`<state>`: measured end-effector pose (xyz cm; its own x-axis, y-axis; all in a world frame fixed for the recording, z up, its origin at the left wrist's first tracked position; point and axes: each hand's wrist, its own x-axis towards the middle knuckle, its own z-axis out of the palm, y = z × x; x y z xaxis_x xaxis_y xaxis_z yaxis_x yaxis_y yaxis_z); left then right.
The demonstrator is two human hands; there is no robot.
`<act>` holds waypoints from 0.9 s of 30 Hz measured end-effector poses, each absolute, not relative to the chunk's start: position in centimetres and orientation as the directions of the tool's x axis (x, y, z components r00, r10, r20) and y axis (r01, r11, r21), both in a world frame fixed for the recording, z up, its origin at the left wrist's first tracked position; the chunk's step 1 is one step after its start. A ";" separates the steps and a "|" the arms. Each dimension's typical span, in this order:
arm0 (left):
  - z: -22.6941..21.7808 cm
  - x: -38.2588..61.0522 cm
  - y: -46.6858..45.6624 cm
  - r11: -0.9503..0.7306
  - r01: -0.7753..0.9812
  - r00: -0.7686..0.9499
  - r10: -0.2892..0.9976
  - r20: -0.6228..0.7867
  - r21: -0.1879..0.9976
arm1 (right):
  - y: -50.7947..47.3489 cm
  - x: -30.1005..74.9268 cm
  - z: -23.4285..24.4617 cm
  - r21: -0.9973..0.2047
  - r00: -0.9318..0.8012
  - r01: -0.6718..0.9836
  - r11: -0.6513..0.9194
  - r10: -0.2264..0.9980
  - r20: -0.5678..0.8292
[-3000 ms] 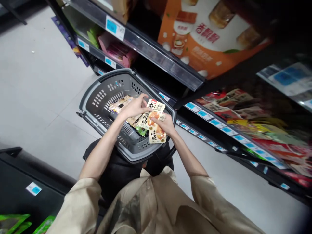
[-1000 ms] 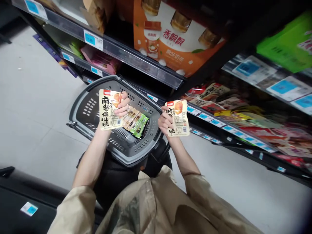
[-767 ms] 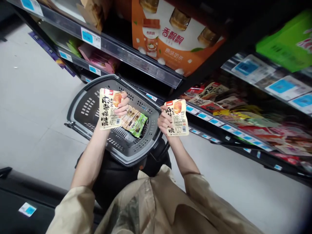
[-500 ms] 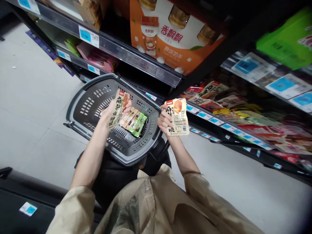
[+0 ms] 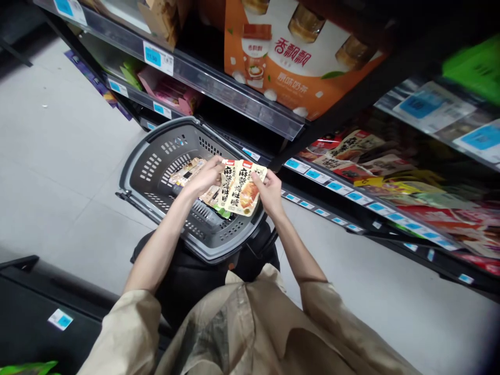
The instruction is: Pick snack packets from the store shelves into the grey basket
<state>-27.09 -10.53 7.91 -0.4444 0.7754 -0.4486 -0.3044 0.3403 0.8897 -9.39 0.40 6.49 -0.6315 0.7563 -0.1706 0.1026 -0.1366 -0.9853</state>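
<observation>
Two cream-coloured snack packets with black lettering overlap above the grey shopping basket. My right hand pinches the front snack packet by its right side, thumb on its face. My left hand has its fingers closed on the upper left of the other snack packet, which is partly covered by the front one. Below them, inside the basket, lie beige snack packs and a green-edged pack, both partly hidden by my hands and the held packets.
Shelves with price labels run along the far side, bearing a large orange milk tea box. To the right are racks of bagged snacks. A dark unit stands at lower left, beside the pale floor.
Both hands have come together over the basket. The packets, held apart before, now overlap, and the right one has been turned from its back to its front.
</observation>
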 end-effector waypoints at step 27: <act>8.2 -23.8 -10.5 0.016 0.332 -0.141 0.989 0.033 0.943 | 6.5 -0.8 11.3 -0.848 -0.815 0.337 0.409 0.578 -0.045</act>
